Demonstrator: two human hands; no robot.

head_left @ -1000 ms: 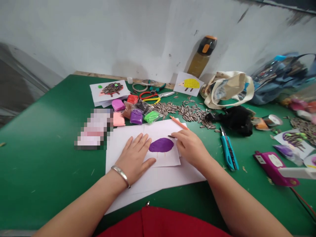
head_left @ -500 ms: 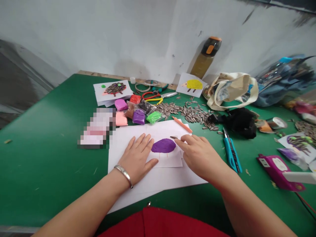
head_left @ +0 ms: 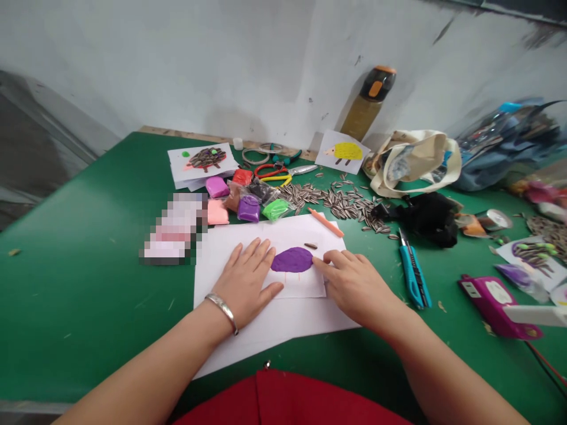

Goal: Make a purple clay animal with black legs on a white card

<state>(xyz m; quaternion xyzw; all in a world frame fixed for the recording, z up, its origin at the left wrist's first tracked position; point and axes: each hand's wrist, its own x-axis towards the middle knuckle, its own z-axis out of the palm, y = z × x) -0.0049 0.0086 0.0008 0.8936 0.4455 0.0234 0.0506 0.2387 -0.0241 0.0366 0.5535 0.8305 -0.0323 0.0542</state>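
Note:
A flat purple clay oval (head_left: pixel 292 260) lies on a small white card (head_left: pixel 305 287), with two thin lines drawn below it. Spread flat, my left hand (head_left: pixel 250 280) rests on the paper at the oval's left edge. My right hand (head_left: pixel 349 277) touches the oval's right edge with its extended index fingertip; its other fingers are curled, and I see nothing in them. One sunflower seed (head_left: pixel 310 245) lies just above the oval. Beneath the card are larger white sheets (head_left: pixel 239 348). An orange marker (head_left: pixel 326 224) lies at their upper right.
Clay packets (head_left: pixel 248 208), scissors (head_left: pixel 302 170) and a seed pile (head_left: pixel 345 203) lie behind the paper. To the right are a blue cutter (head_left: pixel 414 276), a black object (head_left: pixel 436 219) and a magenta device (head_left: pixel 496 306). A bottle (head_left: pixel 364 106) leans against the wall.
My right index fingertip has moved slightly left and down, from beside the seed to the oval's right edge. My left hand has stayed in place.

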